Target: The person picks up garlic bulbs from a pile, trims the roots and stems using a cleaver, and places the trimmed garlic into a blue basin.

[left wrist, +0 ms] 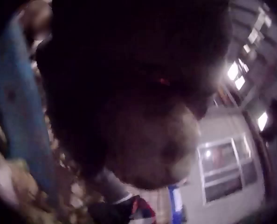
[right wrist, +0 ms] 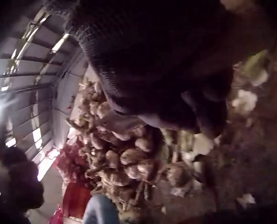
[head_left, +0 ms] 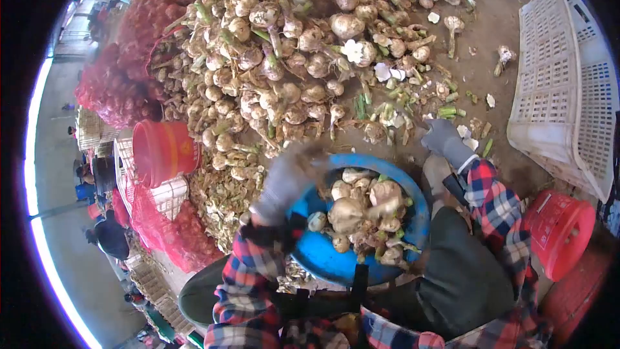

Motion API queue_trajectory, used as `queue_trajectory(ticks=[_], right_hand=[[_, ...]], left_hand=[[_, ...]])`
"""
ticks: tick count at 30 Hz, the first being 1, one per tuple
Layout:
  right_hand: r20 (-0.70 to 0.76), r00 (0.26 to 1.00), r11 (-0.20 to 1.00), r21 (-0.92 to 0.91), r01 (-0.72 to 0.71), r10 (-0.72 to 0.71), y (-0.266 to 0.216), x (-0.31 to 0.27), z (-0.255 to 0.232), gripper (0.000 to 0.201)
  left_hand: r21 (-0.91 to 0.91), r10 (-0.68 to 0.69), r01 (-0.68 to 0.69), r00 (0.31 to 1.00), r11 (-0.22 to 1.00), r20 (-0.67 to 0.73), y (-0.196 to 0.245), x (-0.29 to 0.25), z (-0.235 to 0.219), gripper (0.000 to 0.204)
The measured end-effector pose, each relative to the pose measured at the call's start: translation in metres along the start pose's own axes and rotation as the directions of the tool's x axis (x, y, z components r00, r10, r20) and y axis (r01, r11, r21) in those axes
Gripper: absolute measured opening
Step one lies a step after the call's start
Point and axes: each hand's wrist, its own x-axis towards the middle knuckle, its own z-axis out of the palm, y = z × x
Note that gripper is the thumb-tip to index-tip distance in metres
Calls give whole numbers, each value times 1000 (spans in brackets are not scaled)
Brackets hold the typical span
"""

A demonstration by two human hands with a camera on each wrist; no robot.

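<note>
Center: left hand (head_left: 284, 184), blurred, and right hand (head_left: 447, 142) flank a blue tub (head_left: 422, 210); cannot tell if either grips anything. A hurried sweep could knock heaped garlic (head_left: 347, 214) over the rim.

You can read no text or number here. The red bucket (head_left: 161, 153) at the left of the head view bears yellow marks, and the red bucket at the right (head_left: 560, 229) bears pale print, too blurred for you to make out.
</note>
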Motion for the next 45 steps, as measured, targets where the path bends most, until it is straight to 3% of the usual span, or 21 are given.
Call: queue_trajectory(ticks=[2,3,5,6,7,8,9,10,11,15,21,23,27,29,30,31,32,33,39,42,45], right_hand=[[66,991,978,163,-127,117,-12,-18,-13,44],[59,991,979,162,-128,120,-23,-22,-17,44],[95,994,997,59,-51,45,-36,-27,-21,48],[71,997,997,80,1,-7,-31,-15,-7,52],[70,998,997,78,-3,-2,-31,-11,-2,52],[52,999,985,171,-20,11,-28,-6,4,52],[40,999,963,266,-41,32,-25,-6,8,52],[13,1000,942,334,-29,26,-23,-6,8,48],[30,999,940,336,-51,43,-25,-8,4,48],[96,994,816,577,-20,-43,-29,13,18,40],[-62,978,969,136,206,-199,-75,-36,-6,42],[-6,986,974,154,168,-169,-80,-49,-17,47],[-251,878,903,36,429,-407,-88,-71,-23,33],[-294,813,855,-26,518,-502,-91,-70,-21,25],[-324,788,840,-42,541,-524,-93,-72,-21,23],[-354,759,823,-60,565,-547,-95,-73,-22,22],[-354,759,823,-61,565,-547,-95,-73,-21,22],[-350,752,819,-90,566,-558,-95,-73,-20,21],[-332,739,807,-164,567,-587,-92,-79,-19,21],[-371,721,801,-131,584,-586,-84,-72,-15,22],[-401,715,799,-81,595,-573,-73,-64,-9,23]], left_hand=[[439,87,187,842,879,-532,-35,34,-36,37],[528,-29,422,800,737,-599,-19,45,-42,40],[634,77,390,811,668,-580,-80,82,-53,34],[171,-291,416,823,893,-487,-102,97,-53,29],[-336,-544,464,815,820,-200,-105,104,-50,26],[-471,-611,480,772,740,-173,-110,109,-47,21],[432,-318,349,937,832,-145,-120,103,-56,19],[-49,-337,333,935,942,-112,-89,86,-40,16],[-522,-352,265,933,811,-73,-57,67,-23,14],[-427,57,-48,998,903,8,-48,52,18,21],[-263,-159,195,976,945,151,-28,68,36,29],[-204,21,-39,996,978,-86,-36,67,41,25],[-124,29,-37,998,992,-63,-65,61,40,28],[114,441,-434,896,894,-47,-146,66,50,23],[-187,130,-128,992,974,-4,-129,57,48,20],[-187,130,-129,991,974,-3,-111,50,45,20],[283,347,-336,938,898,12,-94,44,42,25],[676,516,-454,847,580,127,-84,40,41,30],[301,214,-197,977,933,-24,-68,27,46,26],[14,26,-28,994,1000,103,-50,37,51,22],[114,249,-242,967,964,-53,-48,29,66,25]])
